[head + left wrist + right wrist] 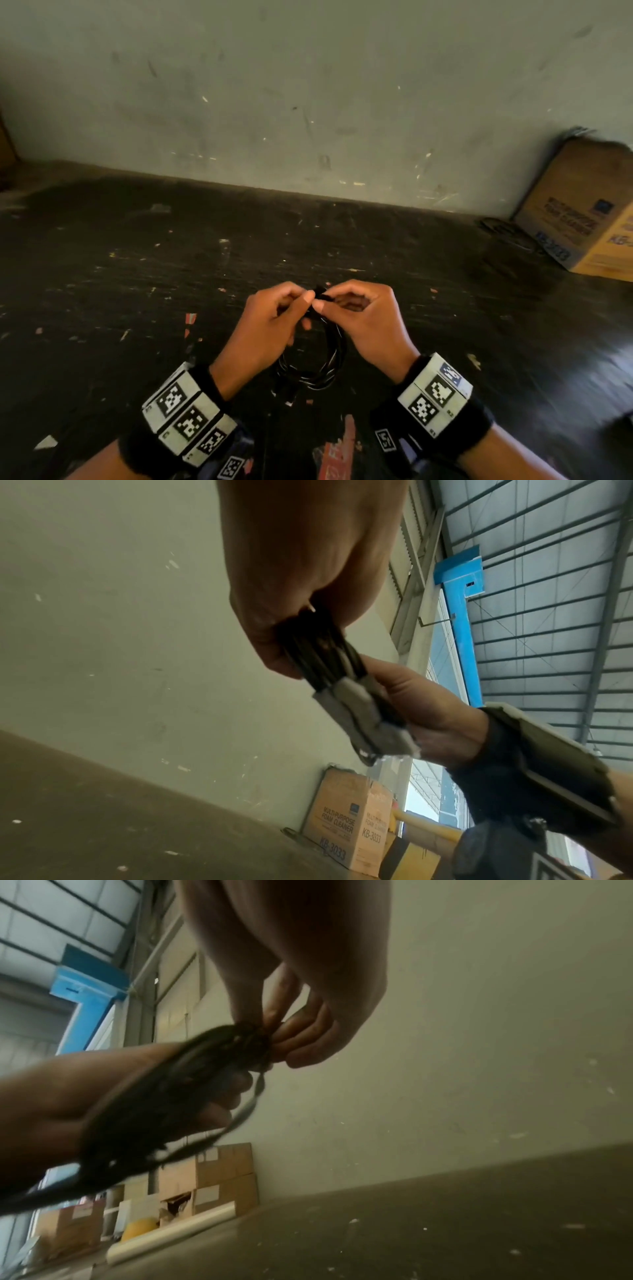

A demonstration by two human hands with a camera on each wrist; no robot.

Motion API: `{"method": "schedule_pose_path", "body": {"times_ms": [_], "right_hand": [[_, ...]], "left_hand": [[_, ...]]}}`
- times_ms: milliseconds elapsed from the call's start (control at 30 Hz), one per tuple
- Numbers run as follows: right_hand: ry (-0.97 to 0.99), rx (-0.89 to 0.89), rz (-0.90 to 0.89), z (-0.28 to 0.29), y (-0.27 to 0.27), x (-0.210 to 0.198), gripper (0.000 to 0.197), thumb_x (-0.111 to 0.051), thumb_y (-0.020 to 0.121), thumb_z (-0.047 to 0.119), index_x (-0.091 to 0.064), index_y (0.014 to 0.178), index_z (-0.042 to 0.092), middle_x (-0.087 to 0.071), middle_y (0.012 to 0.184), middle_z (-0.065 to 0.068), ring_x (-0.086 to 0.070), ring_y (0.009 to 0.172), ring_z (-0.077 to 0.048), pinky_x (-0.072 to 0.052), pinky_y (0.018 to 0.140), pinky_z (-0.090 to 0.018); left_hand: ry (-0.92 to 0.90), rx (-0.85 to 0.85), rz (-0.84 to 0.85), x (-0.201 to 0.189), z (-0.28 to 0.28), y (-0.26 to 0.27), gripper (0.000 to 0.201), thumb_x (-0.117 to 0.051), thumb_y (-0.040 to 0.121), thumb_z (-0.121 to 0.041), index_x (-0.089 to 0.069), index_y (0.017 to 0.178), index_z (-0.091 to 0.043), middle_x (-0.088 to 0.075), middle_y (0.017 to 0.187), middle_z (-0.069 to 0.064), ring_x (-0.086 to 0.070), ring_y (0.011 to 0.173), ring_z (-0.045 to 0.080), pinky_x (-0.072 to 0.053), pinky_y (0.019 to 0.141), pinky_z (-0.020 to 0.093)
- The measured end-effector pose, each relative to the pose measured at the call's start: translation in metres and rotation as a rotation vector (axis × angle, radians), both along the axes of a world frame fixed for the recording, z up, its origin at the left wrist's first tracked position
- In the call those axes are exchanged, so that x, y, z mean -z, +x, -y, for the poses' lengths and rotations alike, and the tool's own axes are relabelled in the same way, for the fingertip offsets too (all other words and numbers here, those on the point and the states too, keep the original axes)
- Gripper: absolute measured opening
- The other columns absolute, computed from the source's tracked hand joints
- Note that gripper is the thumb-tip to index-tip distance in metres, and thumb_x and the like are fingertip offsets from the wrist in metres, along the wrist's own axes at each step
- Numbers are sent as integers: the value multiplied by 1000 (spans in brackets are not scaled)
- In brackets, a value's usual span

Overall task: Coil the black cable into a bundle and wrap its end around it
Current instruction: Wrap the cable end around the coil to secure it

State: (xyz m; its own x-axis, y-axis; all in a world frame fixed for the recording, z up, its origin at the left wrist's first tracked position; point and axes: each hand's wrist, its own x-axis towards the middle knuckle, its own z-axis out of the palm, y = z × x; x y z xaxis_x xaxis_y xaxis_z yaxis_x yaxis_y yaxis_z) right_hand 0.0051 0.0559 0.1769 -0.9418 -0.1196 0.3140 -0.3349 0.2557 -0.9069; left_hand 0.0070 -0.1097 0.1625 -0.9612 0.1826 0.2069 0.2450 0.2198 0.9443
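Note:
The black cable [320, 363] hangs as a coil of several loops between my wrists, above the dark table [137, 274]. My left hand [274, 313] grips the top of the bundle. My right hand [349, 305] pinches the cable's end at the same spot, thumbs nearly touching. In the left wrist view the gathered strands [318, 653] run from my left hand [301, 588] to my right hand [411, 696], blurred by motion. In the right wrist view the coil [164, 1096] hangs blurred under my right hand's fingers [301, 1034], and a loose strand [246, 1110] trails below.
A cardboard box [589, 212] printed "foam cleaner" leans against the grey wall [308, 102] at the table's right back corner, with dark loops [507, 233] beside it. More cartons [212, 1177] and a paper roll [171, 1237] stand off to the left. Paint flecks mark the tabletop.

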Motion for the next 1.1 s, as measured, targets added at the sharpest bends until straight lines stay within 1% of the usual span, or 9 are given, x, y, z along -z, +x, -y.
{"method": "schedule_pose_path", "body": {"times_ms": [133,233,333,467,600,666,800,966,1100], "right_hand": [[-100,76,44,-10,5,3,17,-77,74,3,-68,87,9,-71,83,-10,-70,77,-18,-58,76,-29],[-168,104,119,-22,7,4,28,-76,76,5,-65,99,17,-66,75,-11,-66,72,-20,-56,76,-36],[-202,85,190,-40,8,7,29,-72,81,6,-66,107,19,-66,69,-3,-65,70,-13,-55,77,-32],[-282,89,258,-62,8,7,26,-68,83,5,-67,107,16,-69,78,-7,-67,77,-16,-56,84,-32],[-240,150,307,-88,0,16,19,-70,83,5,-71,95,20,-74,89,-10,-72,85,-19,-58,85,-34],[-266,201,359,-109,-6,25,18,-69,83,5,-70,94,20,-74,87,-9,-72,80,-16,-59,80,-32],[-344,298,490,-156,-13,49,22,-67,85,3,-66,103,14,-73,90,-7,-72,80,-14,-59,71,-26],[-358,293,667,-197,-21,101,23,-62,87,-2,-62,108,7,-70,95,-14,-72,81,-20,-61,66,-26],[-171,255,789,-216,-28,155,18,-63,86,-3,-64,104,1,-68,78,-10,-67,63,-16,-58,56,-23]], "left_hand": [[0,-25,-21,2,-14,-3,15,-55,92,-26,-66,86,-20,-69,68,2,-60,55,4,-48,50,24],[-25,-28,-49,1,-27,-4,16,-55,92,-26,-65,82,-20,-66,65,0,-60,55,-2,-45,49,21],[-108,-14,-69,1,-41,-5,17,-53,93,-30,-64,82,-23,-64,65,-1,-56,53,-4,-43,53,20],[-94,-57,-48,1,-63,-11,19,-54,92,-32,-62,77,-23,-63,64,0,-54,51,-2,-43,55,24],[-30,-12,98,8,-85,-18,14,-56,92,-28,-65,88,-18,-70,74,5,-63,60,6,-52,56,25],[49,7,257,19,-98,-20,17,-55,92,-27,-64,97,-14,-72,85,8,-68,72,16,-55,63,27],[125,63,645,55,-116,-16,24,-61,88,-27,-64,105,-11,-73,98,15,-72,84,26,-57,64,30],[240,-72,661,106,-141,-17,18,-62,85,3,-64,103,4,-68,93,21,-73,67,20,-58,60,21],[118,-186,683,145,-155,-19,17,-60,86,7,-65,100,1,-69,87,16,-72,59,14,-57,55,19]]}}
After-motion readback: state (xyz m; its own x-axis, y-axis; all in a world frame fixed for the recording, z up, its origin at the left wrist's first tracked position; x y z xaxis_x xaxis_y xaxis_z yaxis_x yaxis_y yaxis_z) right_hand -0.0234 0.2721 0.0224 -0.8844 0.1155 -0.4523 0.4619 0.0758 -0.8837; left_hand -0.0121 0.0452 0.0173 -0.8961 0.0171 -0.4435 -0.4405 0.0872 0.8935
